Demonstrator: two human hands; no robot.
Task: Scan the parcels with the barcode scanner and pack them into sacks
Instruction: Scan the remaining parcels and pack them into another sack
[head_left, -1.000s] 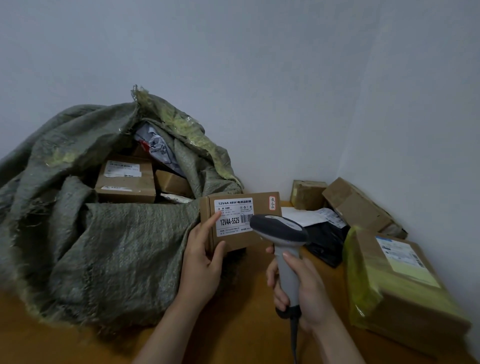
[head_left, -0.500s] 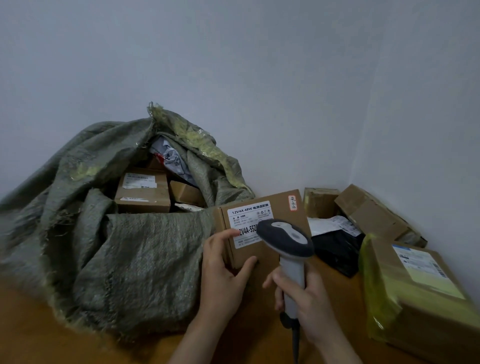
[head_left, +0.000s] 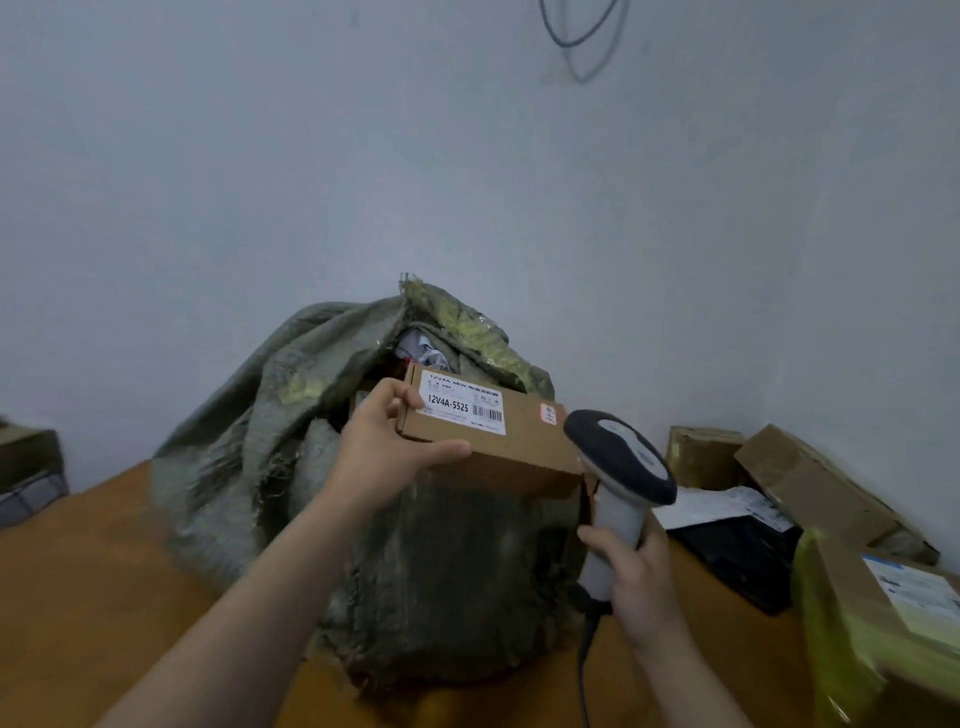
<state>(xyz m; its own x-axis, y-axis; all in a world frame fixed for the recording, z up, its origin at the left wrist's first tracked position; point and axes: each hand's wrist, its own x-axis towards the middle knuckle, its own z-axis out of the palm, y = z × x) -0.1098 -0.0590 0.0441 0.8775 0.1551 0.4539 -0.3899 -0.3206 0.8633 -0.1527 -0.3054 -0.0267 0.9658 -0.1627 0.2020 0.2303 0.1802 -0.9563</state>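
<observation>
One woven sack (head_left: 249, 467) slumps open on the counter (head_left: 104, 571), grey mailer (head_left: 423, 353) at its mouth. Your left hand (head_left: 384, 452), fingers clamped on the labelled box (head_left: 498, 441), has lifted it from beside the scanner (head_left: 618, 467) up to that mouth. Your right hand (head_left: 639, 577) has its fingers wrapped round the scanner's grip. The box hides the sack's other contents.

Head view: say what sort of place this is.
Probably a parcel-sorting corner: a woven sack holding parcels, a barcode scanner in the right hand, a labelled box in the left hand.
</observation>
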